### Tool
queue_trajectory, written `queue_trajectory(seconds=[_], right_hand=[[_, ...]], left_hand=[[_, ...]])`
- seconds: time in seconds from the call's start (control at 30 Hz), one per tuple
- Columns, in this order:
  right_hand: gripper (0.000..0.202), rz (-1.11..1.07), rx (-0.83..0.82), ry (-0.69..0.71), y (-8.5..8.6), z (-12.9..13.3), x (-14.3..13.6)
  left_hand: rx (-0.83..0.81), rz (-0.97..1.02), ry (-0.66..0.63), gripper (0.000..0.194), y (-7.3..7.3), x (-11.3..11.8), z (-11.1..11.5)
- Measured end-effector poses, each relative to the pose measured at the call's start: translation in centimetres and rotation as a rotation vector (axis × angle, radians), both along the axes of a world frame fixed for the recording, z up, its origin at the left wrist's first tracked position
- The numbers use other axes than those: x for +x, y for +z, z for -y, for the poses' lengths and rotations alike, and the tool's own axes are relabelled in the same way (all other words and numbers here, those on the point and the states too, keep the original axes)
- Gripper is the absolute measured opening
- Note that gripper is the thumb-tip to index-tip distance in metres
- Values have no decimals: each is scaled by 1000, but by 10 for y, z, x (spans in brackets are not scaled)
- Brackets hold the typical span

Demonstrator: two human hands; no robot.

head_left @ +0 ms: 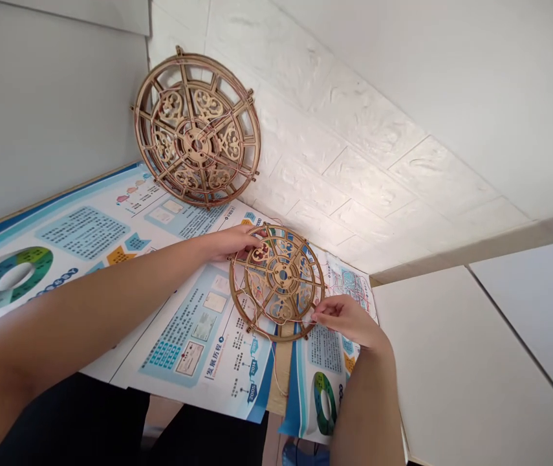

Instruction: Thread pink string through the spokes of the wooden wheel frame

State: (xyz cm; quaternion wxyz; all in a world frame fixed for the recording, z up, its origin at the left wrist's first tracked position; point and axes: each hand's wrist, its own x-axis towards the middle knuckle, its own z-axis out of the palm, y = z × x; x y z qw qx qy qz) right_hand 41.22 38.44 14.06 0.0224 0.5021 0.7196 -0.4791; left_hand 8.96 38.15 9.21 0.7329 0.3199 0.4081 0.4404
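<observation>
A round wooden wheel frame [283,292] with spokes and scrollwork panels is held up, tilted, over the papered table. My left hand [237,242] grips its upper left rim between thumb and fingers. At the lower right rim my right hand [339,317] has its fingers pinched together, with a thin pale string [300,321] running to the fingertips. The string crosses the lower part of the wheel, and a loose length hangs below it to the table.
A larger wooden wheel [197,133] leans upright in the corner against the white brick-patterned wall [334,129]. Printed posters [160,310] cover the table. Tangled red and white threads [346,285] lie right of the held wheel. A white panel [470,349] stands at the right.
</observation>
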Motion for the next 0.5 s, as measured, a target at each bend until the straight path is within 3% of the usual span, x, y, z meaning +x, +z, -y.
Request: queue_trajectory(seconds=[0.13,0.3,0.5], right_hand=[[29,112,-71,62,1,1,-3],[29,96,-166,136,-4,3,-10],[28,-8,-83,94,-2,5,-10]], left_hand=[[-17,-13,8,30,-3,-1,-1],[-7,-19,7,30,-3,-1,-1],[-3,6,-15,30,0,0,0]])
